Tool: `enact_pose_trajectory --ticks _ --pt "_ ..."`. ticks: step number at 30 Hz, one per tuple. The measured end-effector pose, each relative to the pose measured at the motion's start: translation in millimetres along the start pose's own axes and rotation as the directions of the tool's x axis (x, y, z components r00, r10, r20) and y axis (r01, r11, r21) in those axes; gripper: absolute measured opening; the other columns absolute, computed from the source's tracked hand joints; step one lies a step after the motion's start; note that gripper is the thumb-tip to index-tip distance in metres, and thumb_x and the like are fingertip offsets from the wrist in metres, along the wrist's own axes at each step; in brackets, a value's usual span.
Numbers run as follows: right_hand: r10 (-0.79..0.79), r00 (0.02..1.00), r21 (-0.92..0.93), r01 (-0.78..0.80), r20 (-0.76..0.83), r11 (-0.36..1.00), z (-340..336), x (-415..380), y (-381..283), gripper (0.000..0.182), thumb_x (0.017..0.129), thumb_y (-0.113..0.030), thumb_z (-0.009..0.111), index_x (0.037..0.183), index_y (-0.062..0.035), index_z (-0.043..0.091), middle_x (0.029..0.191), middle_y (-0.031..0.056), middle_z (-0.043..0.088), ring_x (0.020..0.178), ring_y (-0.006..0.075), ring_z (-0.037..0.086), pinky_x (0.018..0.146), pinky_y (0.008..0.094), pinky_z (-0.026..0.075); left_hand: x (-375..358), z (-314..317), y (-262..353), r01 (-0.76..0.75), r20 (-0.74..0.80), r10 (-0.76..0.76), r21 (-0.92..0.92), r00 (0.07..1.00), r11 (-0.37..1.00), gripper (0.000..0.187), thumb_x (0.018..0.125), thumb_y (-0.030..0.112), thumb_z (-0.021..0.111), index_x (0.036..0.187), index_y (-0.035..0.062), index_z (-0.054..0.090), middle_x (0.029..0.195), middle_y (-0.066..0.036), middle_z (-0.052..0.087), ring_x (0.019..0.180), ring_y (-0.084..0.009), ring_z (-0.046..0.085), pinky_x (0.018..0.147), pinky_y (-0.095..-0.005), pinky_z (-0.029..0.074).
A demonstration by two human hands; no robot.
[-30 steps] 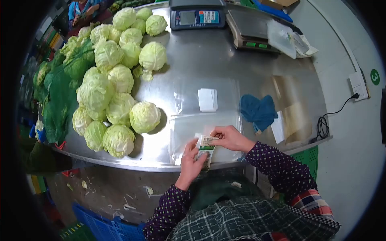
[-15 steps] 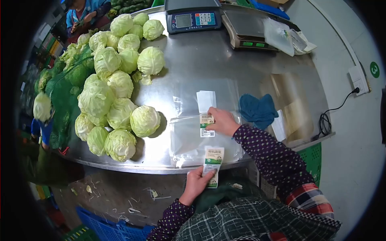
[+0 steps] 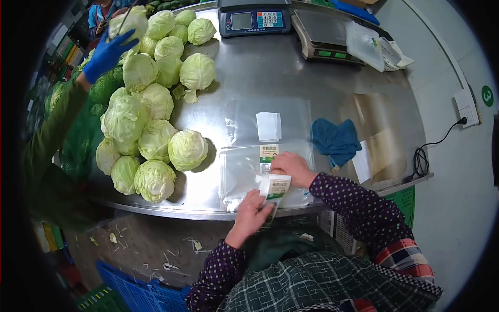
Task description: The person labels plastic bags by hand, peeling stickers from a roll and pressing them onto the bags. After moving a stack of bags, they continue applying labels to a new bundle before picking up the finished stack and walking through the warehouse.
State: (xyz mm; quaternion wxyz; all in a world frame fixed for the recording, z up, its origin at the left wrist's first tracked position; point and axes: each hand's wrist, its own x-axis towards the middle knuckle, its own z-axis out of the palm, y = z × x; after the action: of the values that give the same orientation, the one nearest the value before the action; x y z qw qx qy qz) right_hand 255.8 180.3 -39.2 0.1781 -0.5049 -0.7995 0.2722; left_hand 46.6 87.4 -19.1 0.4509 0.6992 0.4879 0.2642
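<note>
My left hand [image 3: 250,214] is closed on a strip of printed labels [image 3: 278,187], white with a green band, held over the table's front edge. My right hand [image 3: 292,167] is bent, fingers together, over the lower part of a similar label [image 3: 268,152]. That label lies flat on a stack of clear plastic bags [image 3: 236,171]. Whether the right fingertips pinch anything is hidden. Just above the label lie several small white paper slips [image 3: 268,127].
Several cabbages [image 3: 125,114] cover the table's left side. A co-worker's blue-gloved hand [image 3: 106,57] holds a cabbage [image 3: 128,25] at upper left. Two scales [image 3: 254,21] stand at the back. A blue cloth [image 3: 335,140] lies right of the bags, and a blue crate [image 3: 140,291] stands below.
My right hand has moved down and right over the label, covering its lower part. My left hand has raised the label strip closer to it. A co-worker's gloved arm has entered at left with a cabbage.
</note>
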Motion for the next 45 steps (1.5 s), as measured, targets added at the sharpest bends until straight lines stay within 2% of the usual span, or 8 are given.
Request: enact_pose_trajectory --ticks 3,8,13,19,24,30,41,45 --pt "0.286 0.874 0.319 -0.162 -0.393 0.934 -82 45 -20 0.015 0.082 -0.018 0.068 0.091 -0.006 0.065 0.084 0.0098 0.064 0.082 0.0228 0.064 0.075 0.0348 0.05 1 14 -16 0.063 -0.117 -0.078 -0.13 0.99 0.99 0.021 0.084 0.015 0.067 0.103 0.0063 0.069 0.094 -0.015 0.063 0.093 -0.0323 0.059 0.081 -0.0408 0.047" --pt "-0.116 0.993 0.202 0.109 0.023 0.973 -40 10 -18 0.022 0.082 -0.021 0.069 0.096 -0.0034 0.066 0.083 0.0122 0.064 0.076 0.025 0.064 0.07 0.0336 0.051 4 10 -10 0.159 -0.053 -0.166 -0.123 0.985 0.98 0.023 0.083 0.013 0.067 0.104 0.0057 0.069 0.105 -0.015 0.064 0.097 -0.0317 0.06 0.084 -0.0381 0.048" --pt "0.1 0.956 0.542 -0.241 0.276 0.805 -22 -13 -37 0.02 0.085 -0.015 0.069 0.097 0.0003 0.068 0.08 0.0096 0.067 0.071 0.0183 0.064 0.068 0.0298 0.052 7 8 -2 0.035 -0.305 -0.048 -0.048 0.951 0.998 0.019 0.081 0.009 0.068 0.098 0.0018 0.068 0.107 -0.014 0.065 0.098 -0.0297 0.061 0.083 -0.0374 0.048" --pt "-0.106 0.994 0.307 0.105 -0.016 0.946 -30 -15 -58 0.019 0.083 -0.011 0.069 0.098 0.0004 0.067 0.078 0.0046 0.068 0.071 0.0092 0.061 0.065 0.026 0.05 -1 2 4 0.431 -0.018 -0.485 -0.43 0.874 0.793 0.019 0.085 0.01 0.07 0.101 -0.0017 0.069 0.086 -0.003 0.069 0.076 -0.0057 0.059 0.072 -0.0229 0.049" --pt "0.19 0.975 0.481 -0.111 -0.117 0.87 -77 37 -54 0.017 0.083 -0.01 0.069 0.097 -0.0007 0.067 0.077 0.0045 0.066 0.07 0.008 0.059 0.062 0.024 0.048 -43 8 2 0.427 -0.022 -0.479 -0.42 0.877 0.801 0.025 0.083 0.018 0.073 0.1 -0.0006 0.071 0.082 -0.011 0.073 0.075 -0.007 0.065 0.066 -0.0252 0.052" --pt "0.185 0.983 -0.012 -0.185 0.001 0.983 -12 39 -8 0.052 0.069 -0.037 0.08 0.105 -0.0067 0.06 0.092 0.0129 0.065 0.085 0.0373 0.063 0.073 0.044 0.05 -60 10 8 0.325 0.065 -0.327 -0.4 0.943 0.857 0.02 0.086 0.014 0.07 0.101 0.0005 0.069 0.085 -0.007 0.071 0.078 -0.01 0.065 0.07 -0.0274 0.052" --pt "-0.187 0.981 -0.173 0.195 0.057 0.966 4 -8 -10 0.042 0.067 -0.041 0.077 0.093 -0.0121 0.062 0.093 0.0074 0.057 0.092 0.0278 0.054 0.079 0.0392 0.044 -33 -13 26 0.118 0.33 -0.046 -0.203 0.943 0.972 0.019 0.086 0.015 0.067 0.099 0.0011 0.064 0.086 -0.012 0.065 0.075 -0.0282 0.063 0.072 -0.0334 0.05" --pt "-0.108 0.991 -0.022 0.11 0.073 0.994 6 -3 1 0.024 0.075 -0.032 0.071 0.087 -0.012 0.063 0.085 0.0061 0.061 0.088 0.0262 0.057 0.078 0.0388 0.045 -10 -8 10 -0.092 0.03 0.097 -0.136 0.995 0.986 0.016 0.083 0.014 0.067 0.09 0.0003 0.062 0.092 -0.017 0.062 0.087 -0.0361 0.058 0.077 -0.0408 0.049"
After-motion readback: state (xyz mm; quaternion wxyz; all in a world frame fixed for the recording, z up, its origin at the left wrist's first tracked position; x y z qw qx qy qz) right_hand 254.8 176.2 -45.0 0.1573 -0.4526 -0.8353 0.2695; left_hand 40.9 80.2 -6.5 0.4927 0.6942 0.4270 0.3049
